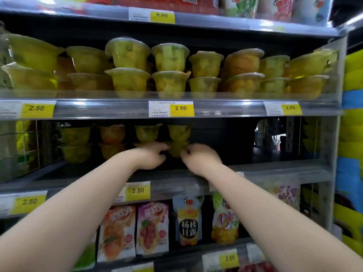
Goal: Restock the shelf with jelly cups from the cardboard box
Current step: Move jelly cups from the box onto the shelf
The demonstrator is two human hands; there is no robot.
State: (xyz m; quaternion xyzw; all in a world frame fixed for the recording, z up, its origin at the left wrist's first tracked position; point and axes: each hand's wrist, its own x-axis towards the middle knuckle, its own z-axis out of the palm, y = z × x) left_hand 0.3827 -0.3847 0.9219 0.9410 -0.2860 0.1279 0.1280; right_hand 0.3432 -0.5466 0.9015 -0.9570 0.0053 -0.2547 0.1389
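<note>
Nearest the camera, both bare forearms are being stretched up and forward over a row of fruit-drink pouches point(152, 228) and past a yellow price tag point(137, 191) on the shelf edge. Just beyond that edge, a jelly cup point(176, 151) is being held between the left hand point(151, 156) and the right hand point(200, 160). The fingers of each hand are being curled in against opposite sides of it in a narrow pinch, though blur is hiding the exact contact. The cup is being kept near the middle of the shelf point(275, 171), directly under a second cup point(179, 132), and whether the two are touching cannot be told. It is being judged as light but sloshy, with a thin, stiff plastic wall that is likely slippery and a film lid that could be dented. It is therefore best taken under the flared rim or low on the tapered sides, never by pressing the lid. Further left and back, more stacked cups point(112, 142) are being shown in pairs. Farthest up, a full double row of cups point(170, 71) is being displayed. The cardboard box is not being shown.
</note>
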